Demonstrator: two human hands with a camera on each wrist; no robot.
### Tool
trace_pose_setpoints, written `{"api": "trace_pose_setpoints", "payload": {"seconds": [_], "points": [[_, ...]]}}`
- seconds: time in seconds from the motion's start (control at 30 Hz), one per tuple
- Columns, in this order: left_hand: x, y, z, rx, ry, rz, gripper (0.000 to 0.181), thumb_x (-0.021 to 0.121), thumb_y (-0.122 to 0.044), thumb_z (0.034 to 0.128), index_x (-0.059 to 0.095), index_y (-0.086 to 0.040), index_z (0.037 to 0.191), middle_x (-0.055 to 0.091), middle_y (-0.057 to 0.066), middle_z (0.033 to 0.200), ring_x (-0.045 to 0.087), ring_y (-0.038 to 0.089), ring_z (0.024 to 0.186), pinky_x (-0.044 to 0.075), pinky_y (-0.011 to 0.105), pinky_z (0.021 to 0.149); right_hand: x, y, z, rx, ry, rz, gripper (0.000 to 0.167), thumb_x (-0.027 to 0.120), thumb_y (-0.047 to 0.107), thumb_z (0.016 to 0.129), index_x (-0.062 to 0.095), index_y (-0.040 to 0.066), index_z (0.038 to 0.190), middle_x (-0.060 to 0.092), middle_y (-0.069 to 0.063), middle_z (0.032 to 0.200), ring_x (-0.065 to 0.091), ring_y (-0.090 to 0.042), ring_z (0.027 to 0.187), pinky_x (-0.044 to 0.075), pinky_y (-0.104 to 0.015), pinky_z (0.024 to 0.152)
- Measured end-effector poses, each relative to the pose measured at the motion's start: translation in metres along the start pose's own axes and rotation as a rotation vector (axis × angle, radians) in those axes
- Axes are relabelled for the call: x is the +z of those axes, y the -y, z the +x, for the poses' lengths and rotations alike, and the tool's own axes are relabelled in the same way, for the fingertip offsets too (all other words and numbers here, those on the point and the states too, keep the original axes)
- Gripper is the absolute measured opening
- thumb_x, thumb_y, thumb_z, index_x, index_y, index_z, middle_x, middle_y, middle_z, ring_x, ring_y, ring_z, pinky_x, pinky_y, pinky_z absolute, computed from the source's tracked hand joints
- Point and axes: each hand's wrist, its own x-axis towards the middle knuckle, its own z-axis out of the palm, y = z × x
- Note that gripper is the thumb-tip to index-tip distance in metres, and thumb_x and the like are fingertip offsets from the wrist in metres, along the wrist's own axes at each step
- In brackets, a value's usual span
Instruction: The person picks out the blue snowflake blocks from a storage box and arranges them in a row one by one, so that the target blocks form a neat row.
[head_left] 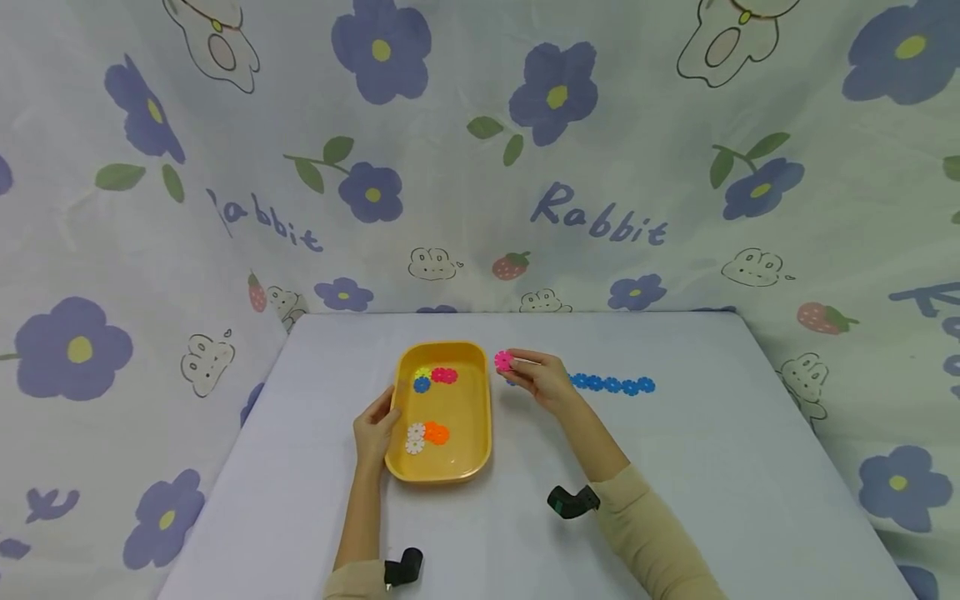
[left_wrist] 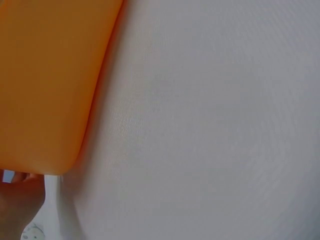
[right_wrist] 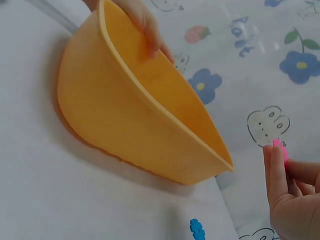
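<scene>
A pink snowflake disc (head_left: 503,361) is pinched between the thumb and fingers of my right hand (head_left: 545,382), raised just right of a yellow tray (head_left: 471,475). The tray's left rim is gripped by my left hand (head_left: 374,425), thumb over the inside of the wall. Inside the tray lie pink discs (head_left: 445,376), a yellow disc (head_left: 423,372), a blue disc (head_left: 422,385), orange discs (head_left: 437,433) and white discs (head_left: 416,438). A row of blue discs (head_left: 613,385) runs along the table, partly hidden behind my right hand. In the right wrist view a blue disc (right_wrist: 197,229) shows below the tray.
A white cloth covers the table (head_left: 720,467). Behind and beside it hangs a patterned curtain (head_left: 450,183) with flowers and rabbits. Black wrist cameras stick out from the right sleeve (head_left: 645,525) and the left sleeve (head_left: 357,581).
</scene>
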Motion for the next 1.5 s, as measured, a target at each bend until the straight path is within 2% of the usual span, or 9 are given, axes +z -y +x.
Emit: {"api": "trace_pose_setpoints", "payload": {"seconds": [0.2,0.53,0.67,0.83,1.03,1.13,1.2,1.3,1.5], "points": [[-0.002,-0.002,-0.001,0.011,0.006,-0.001,0.044,0.053,0.002,0.0905,0.05,-0.002,0.135,0.048,0.014,0.139,0.045,0.024,0.127,0.041,0.008,0.09,0.017,-0.012,0.004,-0.003,0.026,-0.032,0.036,0.056,-0.005,0.089,0.055,-0.008,0.126,0.066,-0.02,0.107,0.07,-0.021,0.084,0.055,-0.03,0.075],[-0.001,0.002,0.001,0.012,0.002,0.013,0.044,0.054,0.002,0.0895,0.052,-0.002,0.133,0.049,0.014,0.138,0.047,0.02,0.123,0.042,0.008,0.089,0.077,-0.048,0.01,-0.034,0.148,-0.366,0.024,0.059,-0.003,0.089,0.064,-0.009,0.111,0.068,-0.02,0.093,0.069,-0.032,0.084,0.053,-0.042,0.081],[-0.001,0.002,0.001,0.015,0.001,0.008,0.044,0.055,0.002,0.0889,0.052,-0.002,0.133,0.05,0.015,0.137,0.049,0.018,0.12,0.043,0.007,0.087,0.09,-0.063,0.02,-0.046,0.178,-0.559,0.02,0.063,0.0,0.087,0.068,-0.006,0.105,0.07,-0.015,0.087,0.07,-0.026,0.077,0.056,-0.035,0.075],[0.0,0.002,0.0,0.027,-0.005,0.005,0.044,0.055,0.003,0.0878,0.052,0.0,0.132,0.05,0.018,0.137,0.051,0.013,0.117,0.044,0.008,0.087,0.098,-0.077,0.025,-0.079,0.109,-0.716,0.019,0.065,0.003,0.085,0.07,-0.003,0.103,0.069,-0.009,0.09,0.062,-0.015,0.072,0.055,-0.023,0.067],[0.0,0.002,0.001,0.032,-0.016,-0.004,0.044,0.056,0.003,0.0877,0.053,0.001,0.131,0.051,0.018,0.135,0.052,0.013,0.115,0.044,0.007,0.085,0.106,-0.093,0.045,-0.107,-0.013,-0.576,0.028,0.067,-0.001,0.082,0.067,-0.004,0.11,0.067,-0.016,0.1,0.065,-0.022,0.081,0.056,-0.03,0.074],[0.0,0.001,0.0,0.034,-0.013,-0.01,0.043,0.056,0.004,0.0879,0.053,0.002,0.131,0.051,0.02,0.135,0.051,0.021,0.118,0.044,0.007,0.084,0.102,-0.114,0.076,-0.104,0.046,-0.426,0.033,0.07,0.0,0.08,0.066,-0.003,0.113,0.067,-0.016,0.098,0.067,-0.021,0.08,0.057,-0.031,0.073],[0.0,0.0,0.0,0.033,-0.009,-0.016,0.043,0.056,0.005,0.0878,0.052,0.003,0.131,0.05,0.021,0.135,0.049,0.025,0.121,0.044,0.007,0.084,0.102,-0.119,0.086,-0.035,0.093,-0.337,0.036,0.068,0.0,0.082,0.062,-0.005,0.117,0.066,-0.018,0.101,0.067,-0.024,0.085,0.056,-0.033,0.077],[-0.001,0.0,-0.001,0.033,-0.005,-0.024,0.044,0.056,0.005,0.0873,0.052,0.003,0.131,0.05,0.022,0.135,0.047,0.027,0.124,0.044,0.007,0.085,0.113,-0.107,0.075,0.067,0.128,-0.303,0.039,0.06,-0.003,0.087,0.055,-0.008,0.126,0.062,-0.022,0.113,0.064,-0.03,0.097,0.052,-0.039,0.088],[-0.001,0.0,0.0,0.045,-0.015,-0.036,0.043,0.057,0.005,0.0864,0.054,0.004,0.129,0.05,0.02,0.135,0.05,0.02,0.122,0.045,0.009,0.085,0.124,-0.093,0.056,0.118,0.206,-0.22,0.047,0.052,-0.003,0.092,0.041,-0.008,0.138,0.053,-0.024,0.128,0.056,-0.034,0.113,0.045,-0.042,0.098]]}}
